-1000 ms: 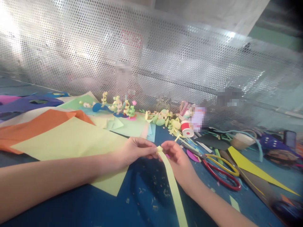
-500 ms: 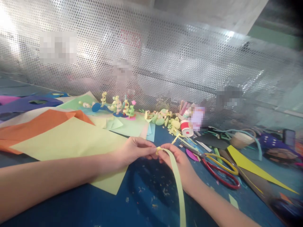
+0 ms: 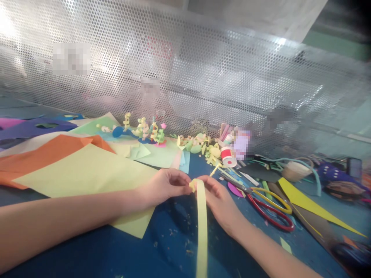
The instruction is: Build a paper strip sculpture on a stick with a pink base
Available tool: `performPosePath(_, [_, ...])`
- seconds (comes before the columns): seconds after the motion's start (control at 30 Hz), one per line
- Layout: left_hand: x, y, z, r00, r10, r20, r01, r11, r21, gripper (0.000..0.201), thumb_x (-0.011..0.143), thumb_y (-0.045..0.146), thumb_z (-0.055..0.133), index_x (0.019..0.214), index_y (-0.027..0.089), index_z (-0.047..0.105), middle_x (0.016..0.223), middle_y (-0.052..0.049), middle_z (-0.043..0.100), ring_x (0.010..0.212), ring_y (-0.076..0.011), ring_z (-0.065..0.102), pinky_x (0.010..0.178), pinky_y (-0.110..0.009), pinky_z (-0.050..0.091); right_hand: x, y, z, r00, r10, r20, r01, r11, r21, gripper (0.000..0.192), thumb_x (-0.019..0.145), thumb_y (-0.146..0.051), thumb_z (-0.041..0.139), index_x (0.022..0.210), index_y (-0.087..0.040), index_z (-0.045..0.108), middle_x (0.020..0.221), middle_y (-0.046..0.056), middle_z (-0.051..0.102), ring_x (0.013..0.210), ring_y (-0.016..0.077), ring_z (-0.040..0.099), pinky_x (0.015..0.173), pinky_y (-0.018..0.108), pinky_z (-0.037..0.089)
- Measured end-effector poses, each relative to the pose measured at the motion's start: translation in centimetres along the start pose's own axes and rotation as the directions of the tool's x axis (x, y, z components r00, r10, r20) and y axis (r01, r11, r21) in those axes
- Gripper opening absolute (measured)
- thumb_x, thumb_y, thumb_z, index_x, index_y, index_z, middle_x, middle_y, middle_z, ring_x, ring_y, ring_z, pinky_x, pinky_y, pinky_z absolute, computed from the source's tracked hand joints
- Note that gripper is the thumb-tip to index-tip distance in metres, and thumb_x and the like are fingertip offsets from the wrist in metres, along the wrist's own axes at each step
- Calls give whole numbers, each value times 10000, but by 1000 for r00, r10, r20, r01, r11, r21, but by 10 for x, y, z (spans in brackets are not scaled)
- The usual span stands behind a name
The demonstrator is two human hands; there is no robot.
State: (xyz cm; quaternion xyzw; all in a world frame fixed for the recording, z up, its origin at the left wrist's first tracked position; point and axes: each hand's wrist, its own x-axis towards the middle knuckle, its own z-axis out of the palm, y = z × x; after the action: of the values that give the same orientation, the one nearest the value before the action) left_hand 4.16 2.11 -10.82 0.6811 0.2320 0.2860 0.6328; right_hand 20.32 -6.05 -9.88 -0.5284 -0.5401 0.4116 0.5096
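The free tail of a long, narrow, pale-yellow paper strip (image 3: 202, 227) has swung leftward since half a second ago, from an arc over the right wrist to a nearly straight drop; both hands have barely shifted. A silvery perforated metal panel (image 3: 203, 77) spans the background, behind the dark blue counter (image 3: 174, 247) flecked with scraps. On the counter's left, a large, pale yellow, flat sheet (image 3: 87, 173) overlaps an orange sheet (image 3: 43, 154), with the left forearm above it. The left hand (image 3: 166, 185) pinches the strip's folded end between thumb and finger. The right hand (image 3: 222, 200) has its fingertips beside that end; the strip hides its thumb tip, so its grip cannot be told. Right of it lie metal scissors with red and yellow handles (image 3: 251, 189), and beyond, a red-and-white cylindrical spool (image 3: 227, 155). Smallest is the knobbly yellow folded end (image 3: 192, 186), between the two hands.
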Motion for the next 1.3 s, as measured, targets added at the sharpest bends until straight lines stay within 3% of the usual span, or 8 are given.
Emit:
performPosePath(0.23, [0,2,2,1000,19,-14,-18,998,59,153,720,265,685,821,150,675,811,-32,688,778,-153,623,753,-264,467,1,-3,1,1000,-6,-17,4,994,-105,168,799,-340,598,735,-187,577,621,-42,503,604,115,475,586,214,394])
performPosePath(0.37, [0,4,1,1000,9,-10,-9,999,33,151,745,272,660,825,146,684,791,-31,681,746,-142,615,719,-247,459,-1,-7,-1,995,-100,-3,97,968,-232,154,832,-337,561,776,-195,582,705,-18,568,672,133,530,640,226,423])
performPosePath(0.5, [-2,4,1,1000,-2,-13,2,999,36,167,745,293,661,825,147,686,786,-29,674,739,-138,607,706,-239,449,-1,-6,-1,990,-134,-50,114,950,-290,134,802,-334,604,810,-200,592,740,-5,612,694,144,550,651,229,431])
performPosePath(0.7, [-1,5,2,999,-24,-38,27,998,61,221,726,345,677,807,139,683,786,-41,679,743,-153,612,700,-246,451,0,-3,0,988,-138,-67,119,965,-234,165,784,-357,625,796,-196,591,717,0,599,674,150,555,616,229,435])
performPosePath(1.03, [-2,10,3,1000,-13,3,12,993,120,216,752,322,644,831,123,680,843,-70,699,809,-193,636,742,-275,472,-1,-6,0,997,-53,-50,41,977,-207,248,771,-438,620,788,-193,589,648,-9,590,630,152,564,619,252,457])
performPosePath(1.3, [-3,11,4,999,26,26,-28,995,96,210,760,341,644,840,149,677,854,-54,706,834,-189,645,776,-277,476,0,-5,-1,997,-54,-55,42,980,-194,261,774,-462,609,778,-201,598,651,-1,593,635,164,568,622,272,464])
